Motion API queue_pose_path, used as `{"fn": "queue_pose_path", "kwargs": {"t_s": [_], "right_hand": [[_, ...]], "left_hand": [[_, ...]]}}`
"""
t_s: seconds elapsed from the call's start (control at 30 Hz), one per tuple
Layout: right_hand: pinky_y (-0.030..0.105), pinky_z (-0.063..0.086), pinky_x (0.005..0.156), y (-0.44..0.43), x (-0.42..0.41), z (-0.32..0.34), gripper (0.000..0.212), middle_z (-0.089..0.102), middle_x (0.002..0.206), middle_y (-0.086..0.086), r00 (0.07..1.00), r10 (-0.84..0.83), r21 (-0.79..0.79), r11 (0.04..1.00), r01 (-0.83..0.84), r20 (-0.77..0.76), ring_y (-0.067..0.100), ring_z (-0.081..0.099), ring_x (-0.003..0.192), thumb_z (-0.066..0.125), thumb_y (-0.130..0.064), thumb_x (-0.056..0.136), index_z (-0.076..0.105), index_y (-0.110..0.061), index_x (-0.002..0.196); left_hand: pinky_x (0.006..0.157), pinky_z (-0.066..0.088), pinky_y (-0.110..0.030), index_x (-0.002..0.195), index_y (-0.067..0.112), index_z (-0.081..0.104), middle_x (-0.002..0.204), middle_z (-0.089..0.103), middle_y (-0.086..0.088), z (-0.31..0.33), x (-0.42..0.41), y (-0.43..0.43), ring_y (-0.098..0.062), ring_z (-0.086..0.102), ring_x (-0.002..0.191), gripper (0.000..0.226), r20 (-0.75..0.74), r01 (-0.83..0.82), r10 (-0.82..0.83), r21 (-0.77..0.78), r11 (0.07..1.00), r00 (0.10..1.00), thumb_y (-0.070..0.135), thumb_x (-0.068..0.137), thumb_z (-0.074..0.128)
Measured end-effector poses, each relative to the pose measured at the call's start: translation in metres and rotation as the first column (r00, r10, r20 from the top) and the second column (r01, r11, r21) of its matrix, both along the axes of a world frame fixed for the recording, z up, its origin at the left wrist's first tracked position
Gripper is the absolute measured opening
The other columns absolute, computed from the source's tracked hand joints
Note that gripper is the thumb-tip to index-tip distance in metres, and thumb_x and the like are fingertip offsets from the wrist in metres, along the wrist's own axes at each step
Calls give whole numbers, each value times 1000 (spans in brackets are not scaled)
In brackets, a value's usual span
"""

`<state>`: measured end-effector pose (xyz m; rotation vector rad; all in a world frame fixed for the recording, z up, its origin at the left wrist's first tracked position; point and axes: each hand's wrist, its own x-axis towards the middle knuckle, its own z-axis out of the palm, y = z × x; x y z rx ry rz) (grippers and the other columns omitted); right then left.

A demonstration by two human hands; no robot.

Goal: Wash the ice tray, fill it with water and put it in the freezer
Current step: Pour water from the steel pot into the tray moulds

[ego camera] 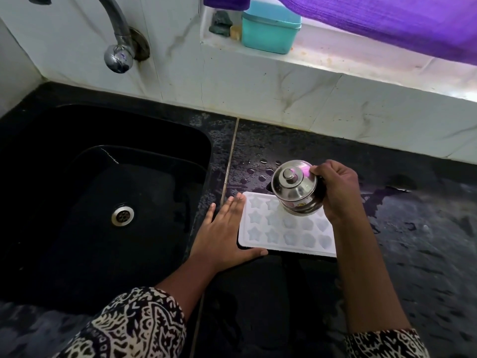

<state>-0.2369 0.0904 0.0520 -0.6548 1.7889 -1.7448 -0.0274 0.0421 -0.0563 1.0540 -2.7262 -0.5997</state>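
Left hand [222, 233] flat at white star-moulded ice tray [289, 250] | right hand [335, 192] grips steel pot [294, 187]

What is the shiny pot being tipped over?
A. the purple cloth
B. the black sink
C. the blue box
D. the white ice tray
D: the right hand grips the steel pot, tilted directly above the white ice tray on the wet counter, while the left hand rests flat at the tray's left edge.

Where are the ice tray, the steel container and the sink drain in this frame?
ice tray [289, 250], head view, on its near flat rim.
steel container [296, 188], head view, on its domed lid.
sink drain [122, 215], head view, on the metal strainer's centre.
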Motion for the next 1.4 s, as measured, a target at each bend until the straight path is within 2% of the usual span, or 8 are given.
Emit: {"fn": "queue_pose_path", "kwargs": {"t_s": [0.6,0.87,1.0,1.4], "right_hand": [[16,38,43,-7,3,6,32,40,41,-9,995,28,67,997,-22,-101,4,39,40,58,2,81,41,-9,55],[14,43,45,-8,3,9,33,43,44,-6,989,28,103,995,-12,-149,2,43,41,58,1,81,43,-8,54],[14,43,45,-7,3,11,30,43,54,3,989,21,120,993,-3,-146,1,44,42,58,0,82,44,-7,57],[17,41,46,-4,-2,11,22,40,55,5,989,9,135,991,12,-151,7,40,46,58,-1,81,47,-4,62]], "left_hand": [[120,-10,-38,154,19,-11,163,-9,9,-1,0,-1,-6,-8,149,124,13,4,-4,-6,1000,1000,92,67,36],[121,-9,-38,154,20,-12,163,-7,9,0,0,0,-6,-8,149,123,11,2,-1,-3,1000,1000,92,67,36],[121,-10,-38,155,19,-10,163,-7,8,1,0,0,-6,-7,149,123,14,1,-1,3,1000,1000,92,66,35],[120,-10,-38,155,19,-11,163,-7,8,0,0,0,-6,-6,149,124,22,1,-1,-3,1000,1000,93,65,32]]}}
